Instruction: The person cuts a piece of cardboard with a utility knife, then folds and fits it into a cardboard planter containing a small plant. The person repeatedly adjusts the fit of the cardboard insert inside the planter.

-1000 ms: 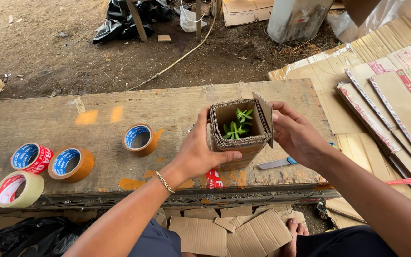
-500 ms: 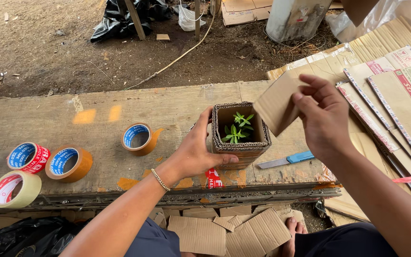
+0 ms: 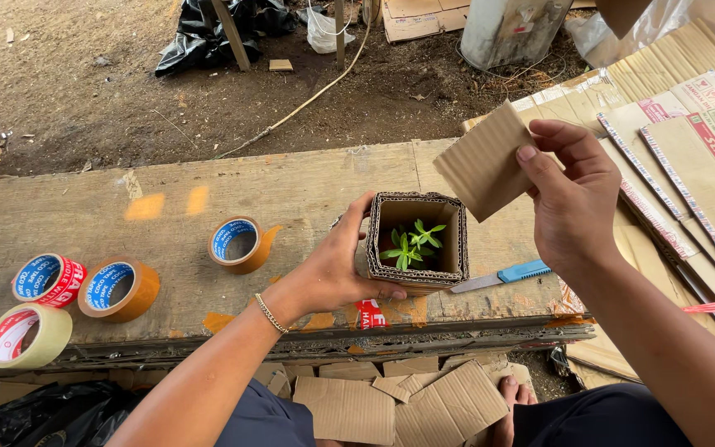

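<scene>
The left hand (image 3: 337,269) gripped the small cardboard box (image 3: 417,242) holding a green seedling (image 3: 409,244). The right hand (image 3: 573,199) had lifted a corrugated cardboard square (image 3: 482,161) clear above the box, leaving it open. A blue-handled knife (image 3: 502,276) lay beside the box.

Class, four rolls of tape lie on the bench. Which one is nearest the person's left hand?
The brown tape roll lying alone mid-bench, closest to the left hand; the other three cluster at the bench's far left end.
</scene>
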A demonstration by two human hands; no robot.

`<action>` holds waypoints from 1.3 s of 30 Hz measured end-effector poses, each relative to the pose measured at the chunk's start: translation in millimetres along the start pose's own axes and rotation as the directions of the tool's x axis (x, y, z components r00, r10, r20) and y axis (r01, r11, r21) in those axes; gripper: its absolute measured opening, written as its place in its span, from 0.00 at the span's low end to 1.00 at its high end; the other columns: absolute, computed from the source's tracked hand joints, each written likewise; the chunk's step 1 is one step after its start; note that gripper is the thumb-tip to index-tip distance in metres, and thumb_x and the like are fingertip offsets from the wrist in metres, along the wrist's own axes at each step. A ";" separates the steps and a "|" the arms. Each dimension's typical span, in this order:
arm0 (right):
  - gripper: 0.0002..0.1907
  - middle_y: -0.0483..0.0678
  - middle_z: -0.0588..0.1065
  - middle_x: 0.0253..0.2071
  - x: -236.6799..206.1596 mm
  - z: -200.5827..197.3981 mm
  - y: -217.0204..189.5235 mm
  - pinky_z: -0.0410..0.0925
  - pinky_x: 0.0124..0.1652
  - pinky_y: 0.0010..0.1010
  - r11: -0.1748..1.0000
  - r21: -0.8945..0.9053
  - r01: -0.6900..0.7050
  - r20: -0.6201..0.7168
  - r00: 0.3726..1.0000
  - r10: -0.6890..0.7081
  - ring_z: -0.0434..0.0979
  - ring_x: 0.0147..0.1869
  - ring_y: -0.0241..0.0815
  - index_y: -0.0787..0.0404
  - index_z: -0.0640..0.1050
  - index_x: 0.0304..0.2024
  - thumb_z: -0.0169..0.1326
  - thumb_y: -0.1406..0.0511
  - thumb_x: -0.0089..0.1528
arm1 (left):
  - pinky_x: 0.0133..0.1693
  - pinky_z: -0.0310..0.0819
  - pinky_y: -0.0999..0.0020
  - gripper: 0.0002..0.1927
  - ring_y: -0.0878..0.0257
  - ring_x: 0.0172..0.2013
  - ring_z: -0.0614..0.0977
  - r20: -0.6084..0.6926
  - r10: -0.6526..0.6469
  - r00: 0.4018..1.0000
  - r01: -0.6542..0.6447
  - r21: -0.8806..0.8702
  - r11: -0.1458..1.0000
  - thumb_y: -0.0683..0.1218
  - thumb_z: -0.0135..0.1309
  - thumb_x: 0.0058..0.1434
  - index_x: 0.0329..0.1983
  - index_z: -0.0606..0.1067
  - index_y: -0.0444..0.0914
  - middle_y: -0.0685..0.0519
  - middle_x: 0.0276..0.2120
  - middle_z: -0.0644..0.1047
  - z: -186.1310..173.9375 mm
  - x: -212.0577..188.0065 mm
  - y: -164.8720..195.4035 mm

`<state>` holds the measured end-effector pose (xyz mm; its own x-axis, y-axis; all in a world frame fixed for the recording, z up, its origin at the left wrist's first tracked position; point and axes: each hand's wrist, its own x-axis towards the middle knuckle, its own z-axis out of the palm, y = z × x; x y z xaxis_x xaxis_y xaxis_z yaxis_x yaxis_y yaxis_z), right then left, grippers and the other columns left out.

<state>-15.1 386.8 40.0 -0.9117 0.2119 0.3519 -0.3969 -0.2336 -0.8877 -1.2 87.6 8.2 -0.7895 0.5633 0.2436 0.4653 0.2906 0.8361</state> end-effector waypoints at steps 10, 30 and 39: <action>0.28 0.45 0.73 0.45 2.6 8.9 -7.1 0.69 0.43 0.23 0.841 -0.539 -0.047 0.084 0.990 0.109 0.71 0.43 0.31 0.63 0.71 0.68 0.55 0.72 0.64 | 0.66 0.63 0.55 0.66 0.45 0.66 0.71 -0.006 0.079 0.997 -0.077 0.187 0.979 0.59 0.77 0.43 0.74 0.46 0.34 0.39 0.64 0.69 -1.6 -1.4 2.0; 0.41 0.44 0.56 0.37 6.0 -4.9 -8.9 0.59 0.30 0.28 0.854 -0.434 -0.286 0.320 0.837 0.443 0.56 0.31 0.34 0.51 0.47 0.69 0.47 0.48 0.60 | 0.69 0.58 0.52 0.67 0.43 0.72 0.62 -0.160 0.061 0.985 -0.014 0.281 0.960 0.63 0.71 0.49 0.78 0.41 0.34 0.38 0.70 0.58 3.4 3.5 10.5; 0.36 0.55 0.64 0.54 1.9 5.4 -6.3 0.68 0.53 0.37 0.835 -0.546 -0.070 0.438 0.825 0.356 0.67 0.59 0.46 0.60 0.57 0.62 0.57 0.50 0.62 | 0.71 0.56 0.50 0.63 0.41 0.74 0.58 -0.172 0.142 0.975 -0.070 0.367 0.928 0.61 0.70 0.53 0.77 0.43 0.34 0.37 0.73 0.53 4.1 7.3 5.3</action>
<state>-15.0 383.5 47.9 -0.9402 -0.3242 0.1042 -0.2092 0.3085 -0.9279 -2.9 96.5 12.4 -0.7724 0.4572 0.4409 0.6340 0.5136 0.5781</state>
